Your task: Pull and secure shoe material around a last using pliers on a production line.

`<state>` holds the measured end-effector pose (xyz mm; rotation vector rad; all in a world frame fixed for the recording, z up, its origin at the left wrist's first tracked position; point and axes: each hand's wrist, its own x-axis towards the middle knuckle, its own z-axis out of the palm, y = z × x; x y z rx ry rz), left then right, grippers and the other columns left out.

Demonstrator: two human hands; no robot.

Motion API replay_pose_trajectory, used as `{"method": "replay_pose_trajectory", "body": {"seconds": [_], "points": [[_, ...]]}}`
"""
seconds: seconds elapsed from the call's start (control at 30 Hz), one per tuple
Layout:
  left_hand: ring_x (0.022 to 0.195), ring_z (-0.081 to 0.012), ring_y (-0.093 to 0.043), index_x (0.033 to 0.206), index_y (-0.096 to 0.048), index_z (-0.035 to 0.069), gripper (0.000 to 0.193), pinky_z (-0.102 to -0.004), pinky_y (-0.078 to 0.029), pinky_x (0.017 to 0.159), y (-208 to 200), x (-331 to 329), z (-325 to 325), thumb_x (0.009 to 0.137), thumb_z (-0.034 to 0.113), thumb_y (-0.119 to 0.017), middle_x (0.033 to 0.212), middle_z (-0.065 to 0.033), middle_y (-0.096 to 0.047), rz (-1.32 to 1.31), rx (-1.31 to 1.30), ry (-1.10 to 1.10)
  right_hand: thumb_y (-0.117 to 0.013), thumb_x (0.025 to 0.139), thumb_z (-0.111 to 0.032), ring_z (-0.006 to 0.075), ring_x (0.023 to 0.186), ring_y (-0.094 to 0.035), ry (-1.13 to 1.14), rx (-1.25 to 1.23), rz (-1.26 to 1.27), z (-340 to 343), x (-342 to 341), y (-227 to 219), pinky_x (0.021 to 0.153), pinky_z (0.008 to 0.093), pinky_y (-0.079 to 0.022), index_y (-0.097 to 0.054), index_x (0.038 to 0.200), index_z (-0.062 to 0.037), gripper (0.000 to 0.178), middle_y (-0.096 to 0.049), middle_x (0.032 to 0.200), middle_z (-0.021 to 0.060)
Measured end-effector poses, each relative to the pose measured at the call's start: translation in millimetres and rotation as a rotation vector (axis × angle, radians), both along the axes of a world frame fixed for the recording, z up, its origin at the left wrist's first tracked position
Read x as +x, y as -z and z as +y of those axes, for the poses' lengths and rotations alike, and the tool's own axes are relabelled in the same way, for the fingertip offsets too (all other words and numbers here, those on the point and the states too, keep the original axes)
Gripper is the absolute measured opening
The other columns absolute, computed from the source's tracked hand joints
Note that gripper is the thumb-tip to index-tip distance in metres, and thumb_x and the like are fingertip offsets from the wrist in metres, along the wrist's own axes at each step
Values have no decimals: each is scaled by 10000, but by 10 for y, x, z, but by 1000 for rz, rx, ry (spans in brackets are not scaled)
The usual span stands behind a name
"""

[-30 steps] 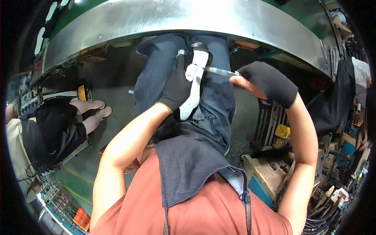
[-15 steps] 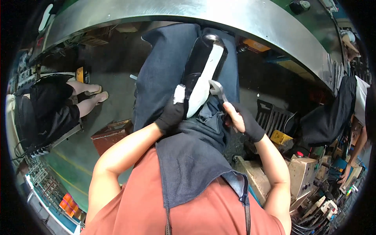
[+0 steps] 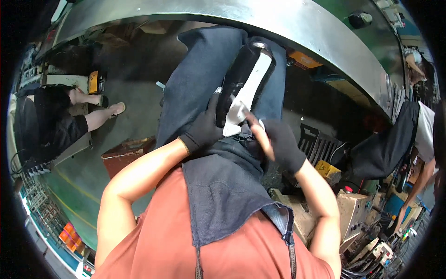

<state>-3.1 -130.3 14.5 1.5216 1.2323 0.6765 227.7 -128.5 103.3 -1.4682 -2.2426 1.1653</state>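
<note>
A shiny black shoe (image 3: 236, 69) lies along my denim-covered lap, its pale, whitish bottom (image 3: 258, 76) facing up and toe pointing away from me. My left hand (image 3: 206, 124), in a black fingerless glove, grips the shoe's near left side. White wrapping shows at a fingertip. My right hand (image 3: 282, 143), gloved alike, is closed round the handle of a metal hammer. The hammer head (image 3: 239, 109) is smeared by motion over the near end of the pale bottom; whether it touches cannot be told. The handle is mostly hidden by my hand.
A metal-edged bench (image 3: 195, 10) curves across the far side. A red-brown box (image 3: 124, 158) stands at left on the floor. To the right are a dark slatted plastic seat (image 3: 320, 144) and a beige machine (image 3: 354, 211). Other people sit at left (image 3: 51, 125) and far right (image 3: 420, 135).
My right hand has swung the hammer forward and left, onto or just above the shoe's near end. My left hand's fingers have shifted along the shoe's side, and the shoe has tilted slightly.
</note>
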Motion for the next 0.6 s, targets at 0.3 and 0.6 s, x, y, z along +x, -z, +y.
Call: {"method": "replay_pose_trajectory", "body": {"seconds": [0.3, 0.6], "points": [[1356, -339, -430, 1463, -339, -14, 903, -414, -329, 1123, -1167, -701, 346, 765, 289, -825, 1432, -253, -460, 372, 42, 313, -584, 957, -346, 384, 701, -611, 68, -154, -23, -173, 502, -18, 624, 419, -458, -620, 837, -1, 367, -621, 762, 208], [1293, -315, -493, 1416, -408, -30, 742, -347, -366, 1099, -542, 168, 856, 820, 233, -764, 1383, -229, -507, 65, 331, -73, -514, 1016, -368, 119, 748, -575, 613, -562, 376, -356, 419, -239, 697, 275, -478, -610, 965, 15, 398, -608, 838, 20]]}}
